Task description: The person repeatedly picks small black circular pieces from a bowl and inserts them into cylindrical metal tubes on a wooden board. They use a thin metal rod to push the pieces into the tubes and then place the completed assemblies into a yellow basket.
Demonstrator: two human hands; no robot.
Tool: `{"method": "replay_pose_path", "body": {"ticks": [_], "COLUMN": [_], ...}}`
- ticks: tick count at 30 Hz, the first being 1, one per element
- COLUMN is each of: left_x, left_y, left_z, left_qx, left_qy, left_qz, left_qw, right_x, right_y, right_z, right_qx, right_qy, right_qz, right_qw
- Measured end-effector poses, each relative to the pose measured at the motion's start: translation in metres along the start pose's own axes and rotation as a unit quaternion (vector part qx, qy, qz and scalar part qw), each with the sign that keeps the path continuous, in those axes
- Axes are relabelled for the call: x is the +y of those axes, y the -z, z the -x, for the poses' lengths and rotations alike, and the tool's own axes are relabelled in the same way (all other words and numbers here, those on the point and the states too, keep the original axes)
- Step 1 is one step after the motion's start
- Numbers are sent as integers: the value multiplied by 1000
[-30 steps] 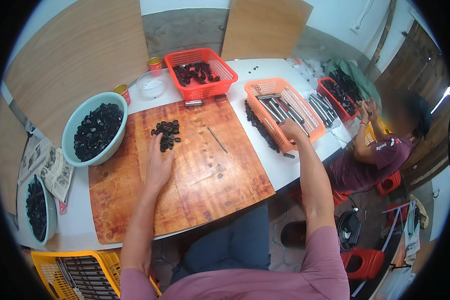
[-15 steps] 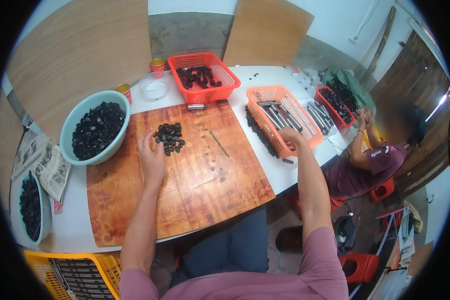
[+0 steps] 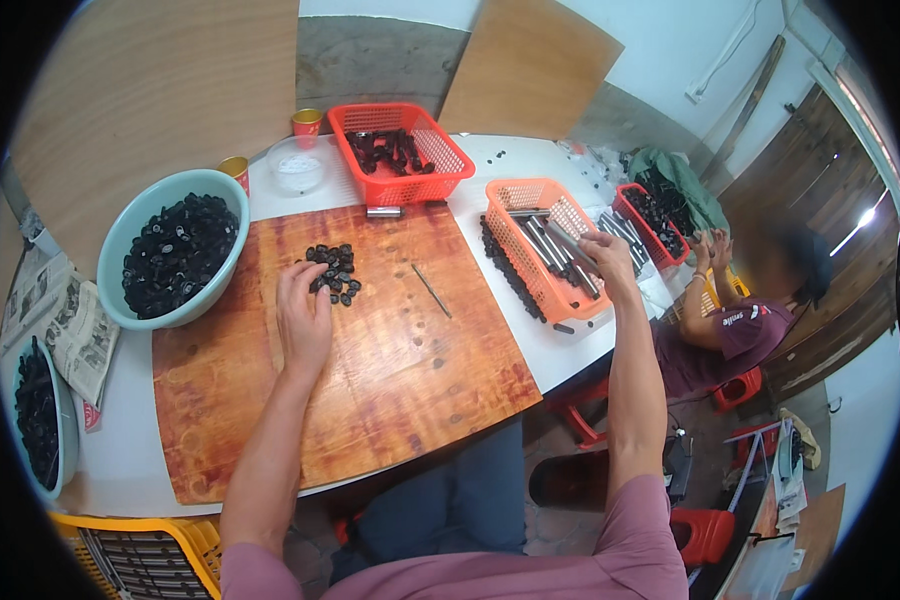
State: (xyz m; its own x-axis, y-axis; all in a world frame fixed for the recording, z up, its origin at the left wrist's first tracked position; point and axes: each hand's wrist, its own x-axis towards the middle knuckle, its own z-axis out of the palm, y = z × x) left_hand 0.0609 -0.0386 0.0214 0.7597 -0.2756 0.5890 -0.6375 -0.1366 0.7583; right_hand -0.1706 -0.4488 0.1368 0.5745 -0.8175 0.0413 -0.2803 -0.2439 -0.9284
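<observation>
A small pile of oval black plastic caps [image 3: 338,262] lies on the stained wooden board [image 3: 400,370]. At the pile's left edge, my left hand [image 3: 302,305] has its fingers and thumb curled around one small black cap [image 3: 318,284]. Over the orange basket [image 3: 526,270], my right hand [image 3: 610,258] grips a silver metal tube [image 3: 570,244], which slants up and left from the fingers. More metal tubes [image 3: 542,240] lie inside that basket below it. A thin metal rod [image 3: 431,290] rests on the board between my hands.
A pale blue basin [image 3: 110,285] full of black caps stands left of the board. Behind are a red basket [image 3: 400,190] of black parts, a clear bowl [image 3: 295,172] and red cups [image 3: 307,122]. A co-worker [image 3: 735,320] sits at the right beside another red basket [image 3: 660,240].
My right hand has lifted a metal tube up from the orange basket. My left fingers have curled in closer at the pile's edge. The whole view has shifted slightly.
</observation>
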Motion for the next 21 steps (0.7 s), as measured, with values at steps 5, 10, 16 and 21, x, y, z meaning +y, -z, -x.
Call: {"method": "replay_pose_path", "body": {"ticks": [5,10,16,21], "left_x": [-5,19,7,6], "left_y": [-12,-3,13,18], "left_z": [13,12,4,-5], "left_qx": [-64,-258,-263,-205], "left_qy": [98,336,350,368], "left_qz": [244,525,521,491], "left_qw": [963,738,733,763], "right_x": [-60,-67,-59,-49], "right_y": [-49,-141,-213,-224], "right_z": [47,101,115,107], "right_qx": [-143,-361,-428,-418], "right_qy": [16,62,103,36], "right_qz": [-112,-96,-61,-51], "right_qw": [983,926,896,906]}}
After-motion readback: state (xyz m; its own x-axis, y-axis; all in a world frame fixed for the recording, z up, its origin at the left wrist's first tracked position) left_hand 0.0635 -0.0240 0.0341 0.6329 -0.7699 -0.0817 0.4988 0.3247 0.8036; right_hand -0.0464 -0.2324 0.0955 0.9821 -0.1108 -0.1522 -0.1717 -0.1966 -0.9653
